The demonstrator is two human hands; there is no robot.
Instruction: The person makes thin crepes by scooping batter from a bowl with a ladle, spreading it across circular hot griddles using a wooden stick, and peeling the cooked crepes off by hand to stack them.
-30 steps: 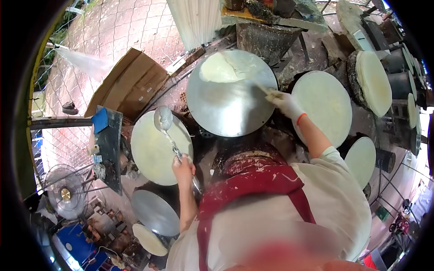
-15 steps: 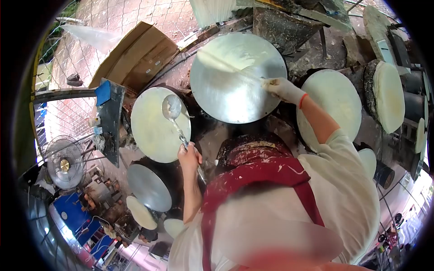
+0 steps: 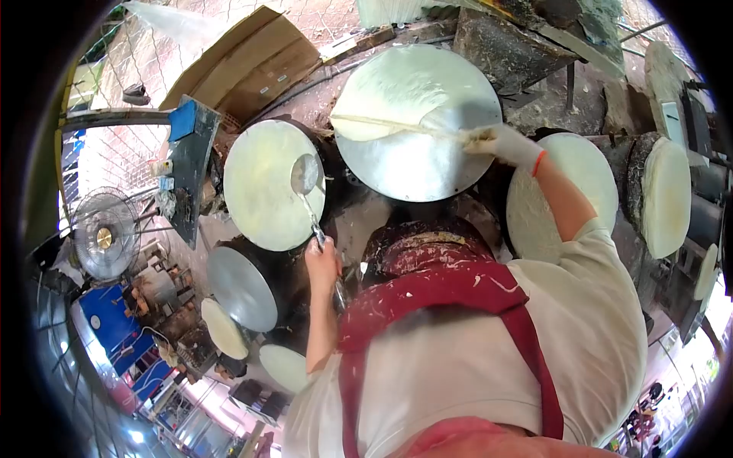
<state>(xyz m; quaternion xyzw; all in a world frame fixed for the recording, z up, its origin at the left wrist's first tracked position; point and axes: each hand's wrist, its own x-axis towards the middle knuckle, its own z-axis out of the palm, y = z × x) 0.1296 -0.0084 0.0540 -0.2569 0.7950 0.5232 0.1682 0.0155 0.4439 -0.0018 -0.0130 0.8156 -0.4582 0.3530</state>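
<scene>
My left hand [image 3: 323,262] is closed round the long handle of a metal ladle [image 3: 307,175]. The ladle's bowl, smeared with white batter, hangs over the left round griddle [image 3: 259,195], which is coated pale. In my right hand [image 3: 504,145], which looks gloved and has an orange band at the wrist, is a long thin stick [image 3: 389,125]. It lies across the large middle griddle [image 3: 397,179]. Pale batter [image 3: 405,80] covers the far part of that griddle, while its near part is bare shiny metal.
Another pale-coated griddle [image 3: 561,202] stands at my right, with a tilted one [image 3: 666,198] beyond it. A bare grey griddle [image 3: 243,288] is at lower left. Cardboard [image 3: 244,65], a dark panel [image 3: 191,172] and a fan [image 3: 105,235] stand on the left.
The pale batter layer now covers much more of the middle griddle's far side. My right hand has shifted slightly with the stick; the left still holds the ladle. The view has moved a little.
</scene>
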